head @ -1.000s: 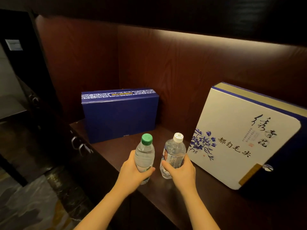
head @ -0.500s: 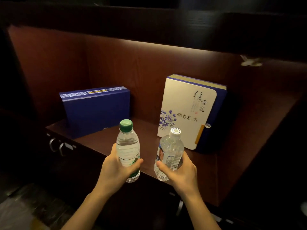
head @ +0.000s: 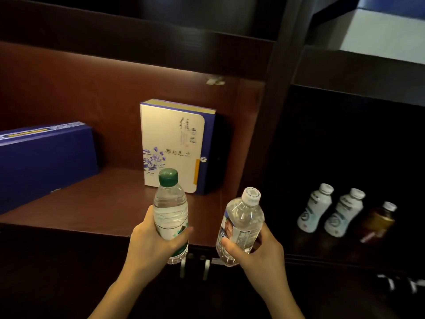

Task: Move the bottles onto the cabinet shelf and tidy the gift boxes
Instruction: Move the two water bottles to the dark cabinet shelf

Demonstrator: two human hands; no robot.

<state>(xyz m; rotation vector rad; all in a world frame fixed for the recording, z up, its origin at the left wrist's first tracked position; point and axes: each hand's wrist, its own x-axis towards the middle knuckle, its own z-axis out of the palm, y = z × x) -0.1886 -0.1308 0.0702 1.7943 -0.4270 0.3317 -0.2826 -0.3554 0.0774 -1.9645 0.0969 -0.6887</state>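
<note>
1. Left grip [head: 151,245] is wrapped round the lower half of the green-cap bottle [head: 170,210], thumb across the label. The bottle stands upright in it.
2. The right grip [head: 257,249] is curled round the lower body of the white-cap bottle [head: 241,224], which tilts with its cap leaning right.
3. Both bottles hang in the air just off the front edge of the lit shelf [head: 103,203], near its right end. They rest on nothing and do not touch each other.
4. Right of the divider [head: 273,134], a dark shelf [head: 322,247] carries a row of three near its front edge: a white bottle [head: 315,208], a second white bottle [head: 343,212] and a brown bottle [head: 378,223].
5. That row suggests the dark shelf is where the held pair belongs, with bare room at its left end, though the pictures alone cannot settle this.
6. The white box [head: 170,146] stands on end at the back right corner of the lit shelf. The blue box [head: 43,162] sits well apart at the left end, partly cut off by the frame.
7. Progress, as I judge it: the bottle move is mid-carry, with neither bottle set down yet.
8. Left to do: place both bottles, free the grips, then bring the two boxes into a neat arrangement. Nothing here shows that tidying has begun.
</note>
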